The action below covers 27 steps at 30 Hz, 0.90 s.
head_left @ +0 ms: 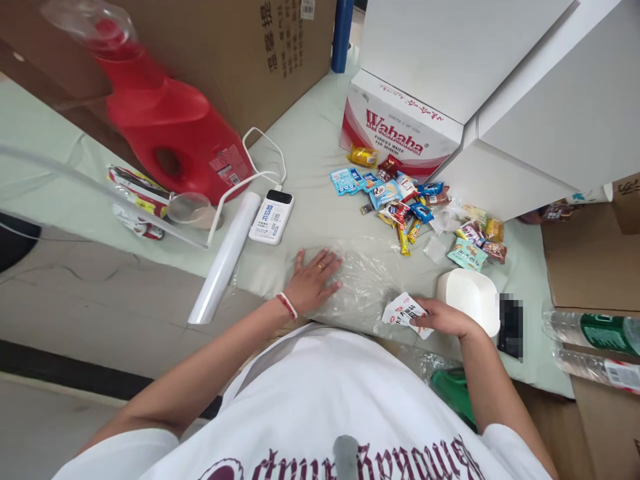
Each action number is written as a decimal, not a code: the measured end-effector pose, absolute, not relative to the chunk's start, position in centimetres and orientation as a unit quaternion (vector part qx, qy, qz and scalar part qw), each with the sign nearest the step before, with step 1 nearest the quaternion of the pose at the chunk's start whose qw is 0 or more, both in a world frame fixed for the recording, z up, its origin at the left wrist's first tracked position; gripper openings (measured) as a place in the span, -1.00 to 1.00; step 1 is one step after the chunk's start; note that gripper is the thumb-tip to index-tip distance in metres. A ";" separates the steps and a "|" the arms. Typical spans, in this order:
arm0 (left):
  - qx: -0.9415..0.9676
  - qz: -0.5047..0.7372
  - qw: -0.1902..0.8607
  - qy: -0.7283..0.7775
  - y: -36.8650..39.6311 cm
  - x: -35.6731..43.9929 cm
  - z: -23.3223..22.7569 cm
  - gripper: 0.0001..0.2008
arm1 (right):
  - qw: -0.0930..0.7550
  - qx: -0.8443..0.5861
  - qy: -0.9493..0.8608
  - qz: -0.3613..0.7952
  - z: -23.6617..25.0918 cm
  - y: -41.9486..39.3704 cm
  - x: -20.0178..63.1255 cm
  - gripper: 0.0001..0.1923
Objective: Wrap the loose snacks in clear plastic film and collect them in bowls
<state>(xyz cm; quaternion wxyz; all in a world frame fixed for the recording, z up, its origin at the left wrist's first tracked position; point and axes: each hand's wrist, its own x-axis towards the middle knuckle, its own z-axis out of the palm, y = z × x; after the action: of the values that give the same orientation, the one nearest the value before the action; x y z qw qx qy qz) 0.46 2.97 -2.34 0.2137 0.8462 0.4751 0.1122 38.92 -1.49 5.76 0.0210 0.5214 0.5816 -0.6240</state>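
Observation:
My left hand (315,279) lies flat with its fingers spread on the left end of a clear plastic bag (363,277), which is spread over the pale green cloth. In my right hand (440,316) is a small white snack packet (404,313) with dark and red print, pinched between thumb and fingers above the bag's right side. Just beyond that hand stands a white plastic bowl (469,293). A pile of wrapped snacks (395,193) in blue, red and yellow lies further back, and more packets, among them a mint-green one (467,255), lie to its right.
A Wahaha carton (400,127) stands behind the snacks. On the left are a white power bank (271,217) with a cable, a glossy white roll (225,260) and a large red jug (170,127). Plastic bottles (595,330) lie at the right.

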 end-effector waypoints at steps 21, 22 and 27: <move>0.814 0.121 0.125 0.554 1.6 0.7 -1.5 -0.49 | 0.026 0.559 0.809 -0.179 8.0 3.1 27.1 -0.79; 0.809 0.117 0.124 0.562 1.6 0.3 -1.6 -0.47 | 0.061 0.559 0.812 -0.156 7.1 2.9 26.5 -0.77; 0.793 0.104 0.120 0.588 1.6 -1.6 -1.9 -0.43 | 0.075 0.550 0.820 -0.136 4.9 1.5 27.6 -0.59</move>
<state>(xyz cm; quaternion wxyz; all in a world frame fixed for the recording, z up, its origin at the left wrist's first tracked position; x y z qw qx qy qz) -1.59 1.63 -1.92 0.1202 0.7928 0.5883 0.1043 27.64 1.46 4.93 0.0745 0.5503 0.8204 -0.1364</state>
